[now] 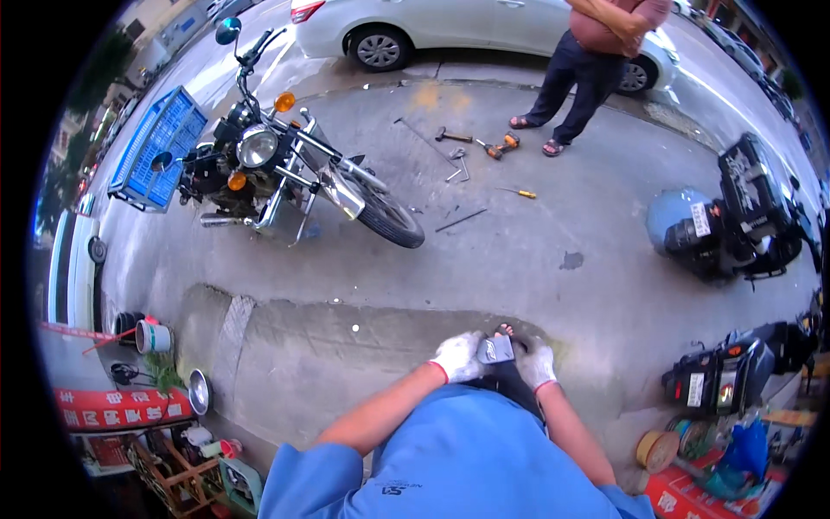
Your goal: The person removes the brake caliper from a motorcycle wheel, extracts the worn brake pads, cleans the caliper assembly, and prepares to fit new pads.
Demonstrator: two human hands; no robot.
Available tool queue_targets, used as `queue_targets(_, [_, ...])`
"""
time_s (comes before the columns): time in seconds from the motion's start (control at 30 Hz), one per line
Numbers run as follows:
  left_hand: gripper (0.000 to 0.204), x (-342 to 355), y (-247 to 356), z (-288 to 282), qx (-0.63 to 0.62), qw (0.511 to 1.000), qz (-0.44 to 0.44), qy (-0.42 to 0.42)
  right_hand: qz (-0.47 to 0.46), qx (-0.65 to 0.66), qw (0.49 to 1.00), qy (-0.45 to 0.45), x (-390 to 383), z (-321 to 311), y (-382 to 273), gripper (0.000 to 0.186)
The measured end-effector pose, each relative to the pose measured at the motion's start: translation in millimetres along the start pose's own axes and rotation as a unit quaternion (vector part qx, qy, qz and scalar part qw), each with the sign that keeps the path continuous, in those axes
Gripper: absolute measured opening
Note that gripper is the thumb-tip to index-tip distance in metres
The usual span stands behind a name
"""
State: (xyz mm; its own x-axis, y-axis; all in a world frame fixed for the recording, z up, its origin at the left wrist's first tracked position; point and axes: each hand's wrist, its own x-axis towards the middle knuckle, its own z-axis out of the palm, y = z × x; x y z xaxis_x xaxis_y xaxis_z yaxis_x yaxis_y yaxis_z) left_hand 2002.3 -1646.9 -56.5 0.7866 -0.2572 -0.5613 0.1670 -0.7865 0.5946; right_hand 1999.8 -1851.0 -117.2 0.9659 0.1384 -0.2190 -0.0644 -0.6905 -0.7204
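A small, flat grey box (496, 349) with light printing on its face is held up in front of my body, between my hands. My left hand (461, 356), in a white work glove, is closed around the box's left side. On the other side is my right hand (536, 362), gloved the same way, its fingers curled close to the box's right edge. Something dark shows by those fingers, too small to make out. Below the hands, part of my sandalled foot (504, 329) is visible.
A motorcycle (259, 156) with a blue crate (160, 147) stands front left. Tools, among them a hammer (454, 136), a cordless drill (494, 147) and a screwdriver (523, 193), lie on the concrete. A person (588, 78) stands beyond, before a white car (458, 30). Scooters (731, 216) are parked right.
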Motion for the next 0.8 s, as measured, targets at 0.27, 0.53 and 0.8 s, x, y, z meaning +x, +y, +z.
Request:
queue_targets(0.27, [0.062, 157, 8, -67, -0.013, 0.994, -0.056, 0.097, 0.078, 0.087, 0.978, -0.174, 218, 9, 38, 0.042])
queue_targets(0.53, [0.067, 297, -32, -175, -0.121, 0.977, -0.139, 0.103, 0.024, 0.082, 0.977, -0.193, 424, 20, 1, 0.031])
queue_targets(0.8, [0.077, 456, -93, -292, -0.067, 0.972, -0.158, 0.163, 0.138, 0.221, 0.919, -0.295, 626, 40, -57, 0.035])
